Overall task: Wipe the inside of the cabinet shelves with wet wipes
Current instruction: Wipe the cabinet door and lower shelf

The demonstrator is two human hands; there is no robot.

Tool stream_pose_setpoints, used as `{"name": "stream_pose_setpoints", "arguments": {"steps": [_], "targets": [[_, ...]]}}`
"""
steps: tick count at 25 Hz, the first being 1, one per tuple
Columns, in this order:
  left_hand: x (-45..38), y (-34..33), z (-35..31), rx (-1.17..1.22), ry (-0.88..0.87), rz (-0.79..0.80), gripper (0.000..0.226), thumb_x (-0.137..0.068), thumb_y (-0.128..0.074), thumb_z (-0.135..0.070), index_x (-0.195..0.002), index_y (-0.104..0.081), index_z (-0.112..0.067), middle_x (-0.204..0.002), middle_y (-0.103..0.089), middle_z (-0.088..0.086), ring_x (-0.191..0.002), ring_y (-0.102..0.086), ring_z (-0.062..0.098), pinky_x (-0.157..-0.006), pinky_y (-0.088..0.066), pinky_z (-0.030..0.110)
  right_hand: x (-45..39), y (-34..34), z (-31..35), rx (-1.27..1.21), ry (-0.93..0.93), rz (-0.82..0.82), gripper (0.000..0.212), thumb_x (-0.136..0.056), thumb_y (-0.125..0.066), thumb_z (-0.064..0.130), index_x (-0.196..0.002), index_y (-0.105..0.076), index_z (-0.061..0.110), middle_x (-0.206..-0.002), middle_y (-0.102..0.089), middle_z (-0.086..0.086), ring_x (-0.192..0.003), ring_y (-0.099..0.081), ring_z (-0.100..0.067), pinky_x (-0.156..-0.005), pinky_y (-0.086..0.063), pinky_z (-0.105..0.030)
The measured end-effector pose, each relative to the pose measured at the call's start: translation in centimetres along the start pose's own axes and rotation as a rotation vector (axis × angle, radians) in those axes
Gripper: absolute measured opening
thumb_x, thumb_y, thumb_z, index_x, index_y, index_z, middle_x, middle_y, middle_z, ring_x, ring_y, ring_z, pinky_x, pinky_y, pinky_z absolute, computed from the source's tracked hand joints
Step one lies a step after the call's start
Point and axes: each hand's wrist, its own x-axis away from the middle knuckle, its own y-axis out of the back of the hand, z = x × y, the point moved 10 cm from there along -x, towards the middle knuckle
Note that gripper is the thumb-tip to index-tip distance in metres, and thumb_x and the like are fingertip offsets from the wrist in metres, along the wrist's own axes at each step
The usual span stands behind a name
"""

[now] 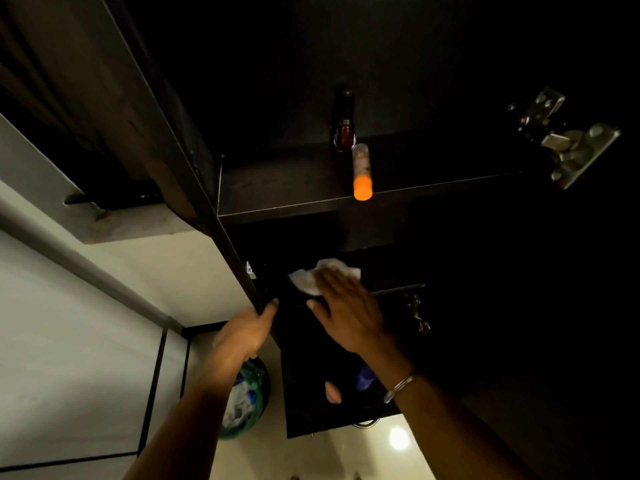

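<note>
Crumpled white wet wipe (320, 278) on lower shelf (398, 289), near its left edge; right hand (346, 313) presses it, grip spread flat; left hand (247, 332) grips cabinet edge (235, 258).

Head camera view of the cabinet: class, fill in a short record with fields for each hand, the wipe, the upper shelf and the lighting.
left hand: left hand grips the front edge of the cabinet side panel
right hand: right hand presses flat, fingers straight, on the wipe
wipe: white wet wipe, crumpled, on the lower shelf, partly under the fingers
upper shelf: upper shelf carries a dark bottle standing and an orange-capped tube lying at the front edge
lighting: dim; deep interior too dark to read
</note>
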Motion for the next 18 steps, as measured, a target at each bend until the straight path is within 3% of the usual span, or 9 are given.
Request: {"name": "stream_pose_setpoints", "arguments": {"steps": [2,5,6,9,10,11,12,15,18], "targets": [[1.4,-1.2,0.3,-0.069,0.013,0.082,0.072,-0.081,-0.027,-0.089,-0.088,-0.059,-0.025,-0.073,-0.074,0.003,-0.052,-0.071,0.019,-0.060,-0.056,0.028,-0.2,1.7,-6.3,0.087,-0.236,-0.087,0.068,-0.097,-0.028,0.055,-0.144,-0.045,0.010,-0.146,-0.048,-0.013,-0.135,-0.045,-0.028,-0.111,-0.036,-0.043],[1.6,-0.3,-0.6,-0.071,-0.093,-0.058,0.082,-0.078,-0.024,-0.090,-0.077,-0.067,-0.021,-0.064,-0.073,0.001,-0.058,-0.071,0.019,-0.073,-0.059,0.036,1.2,3.0,-10.0,0.104,-0.492,-0.198,0.067,-0.097,-0.029,0.051,-0.141,-0.048,0.003,-0.141,-0.052,-0.018,-0.131,-0.048,-0.032,-0.109,-0.039,-0.046],[1.6,0.5,-0.9,-0.091,-0.115,-0.131,0.085,-0.078,-0.023,-0.091,-0.071,-0.067,-0.018,-0.064,-0.071,0.002,-0.062,-0.070,0.021,-0.074,-0.058,0.037,0.9,2.2,-7.7,0.039,-0.424,-0.194,0.064,-0.096,-0.033,0.046,-0.140,-0.049,0.003,-0.140,-0.053,-0.018,-0.131,-0.049,-0.033,-0.108,-0.040,-0.047],[3.0,2.9,-2.0,-0.223,-0.171,-0.363,0.076,-0.084,-0.026,-0.086,-0.069,-0.057,-0.018,-0.072,-0.066,0.003,-0.072,-0.066,0.028,-0.067,-0.053,0.035,0.4,-1.4,3.0,-0.175,0.161,-0.006,0.050,-0.093,-0.037,0.024,-0.139,-0.052,0.008,-0.143,-0.052,-0.012,-0.134,-0.047,-0.027,-0.109,-0.040,-0.045],[3.5,3.7,-2.5,-0.220,-0.205,-0.418,0.067,-0.087,-0.031,-0.081,-0.073,-0.054,-0.020,-0.074,-0.064,0.003,-0.074,-0.066,0.029,-0.064,-0.050,0.034,0.3,-1.1,3.8,-0.210,0.285,0.034,0.048,-0.092,-0.041,0.016,-0.138,-0.053,0.009,-0.143,-0.052,-0.010,-0.134,-0.047,-0.025,-0.111,-0.039,-0.043],[4.0,4.6,-2.9,-0.199,-0.241,-0.453,0.060,-0.090,-0.035,-0.076,-0.077,-0.052,-0.021,-0.075,-0.063,0.002,-0.075,-0.065,0.030,-0.061,-0.047,0.034,-0.3,-0.4,2.0,-0.257,0.277,0.040,0.047,-0.091,-0.045,0.012,-0.137,-0.054,0.012,-0.141,-0.054,-0.009,-0.132,-0.049,-0.025,-0.110,-0.039,-0.041],[4.2,5.3,-3.2,-0.179,-0.274,-0.465,0.056,-0.092,-0.038,-0.072,-0.076,-0.051,-0.020,-0.073,-0.062,0.001,-0.073,-0.064,0.030,-0.058,-0.044,0.033,-0.8,0.5,-1.2,-0.244,0.152,0.036,0.045,-0.092,-0.047,0.012,-0.136,-0.055,0.014,-0.138,-0.056,-0.008,-0.127,-0.054,-0.026,-0.107,-0.043,-0.042],[3.9,6.0,-4.1,-0.205,-0.343,-0.437,0.055,-0.097,-0.039,-0.064,-0.067,-0.049,-0.019,-0.065,-0.055,-0.001,-0.065,-0.060,0.027,-0.055,-0.042,0.034,-0.5,4.1,-12.5,0.164,-0.386,-0.047,0.033,-0.096,-0.042,0.026,-0.121,-0.061,0.015,-0.111,-0.066,-0.012,-0.096,-0.064,-0.033,-0.082,-0.053,-0.043],[3.5,5.6,-4.2,-0.179,-0.330,-0.433,0.052,-0.100,-0.044,-0.054,-0.068,-0.053,-0.014,-0.069,-0.058,0.004,-0.071,-0.062,0.033,-0.060,-0.045,0.036,-1.3,4.6,-12.1,0.131,-0.475,-0.200,0.038,-0.091,-0.036,0.029,-0.110,-0.068,0.020,-0.106,-0.065,-0.008,-0.098,-0.061,-0.030,-0.087,-0.048,-0.043]]}}
